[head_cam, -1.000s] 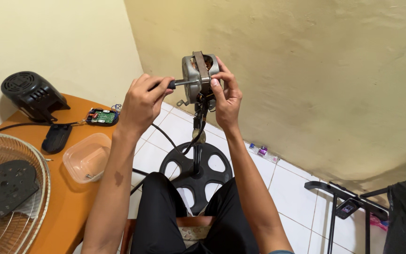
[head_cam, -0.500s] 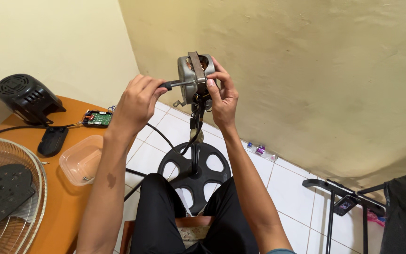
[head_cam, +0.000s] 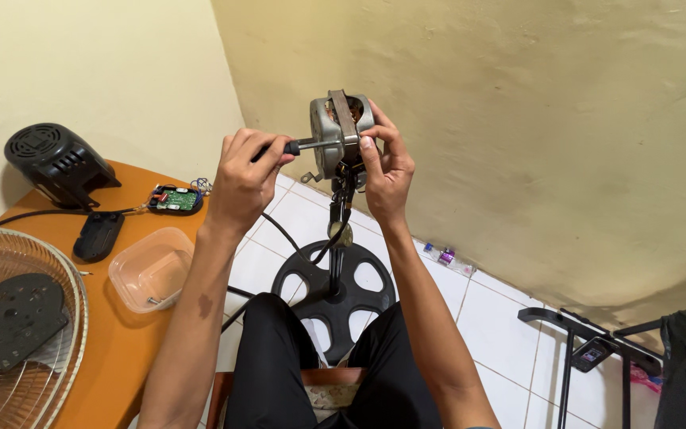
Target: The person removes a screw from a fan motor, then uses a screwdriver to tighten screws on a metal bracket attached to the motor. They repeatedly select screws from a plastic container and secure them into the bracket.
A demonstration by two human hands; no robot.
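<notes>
Left hand [head_cam: 244, 179] drives screwdriver [head_cam: 299, 146] into motor [head_cam: 339, 131]

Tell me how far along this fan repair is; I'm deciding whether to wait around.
Well into disassembly, from what shows. Done: the wire grille, black rear housing and circuit board lie off on the orange table. In hand: the left hand drives a screwdriver into the bare motor, steadied by the right hand. Left: the motor remains on its stand.
</notes>
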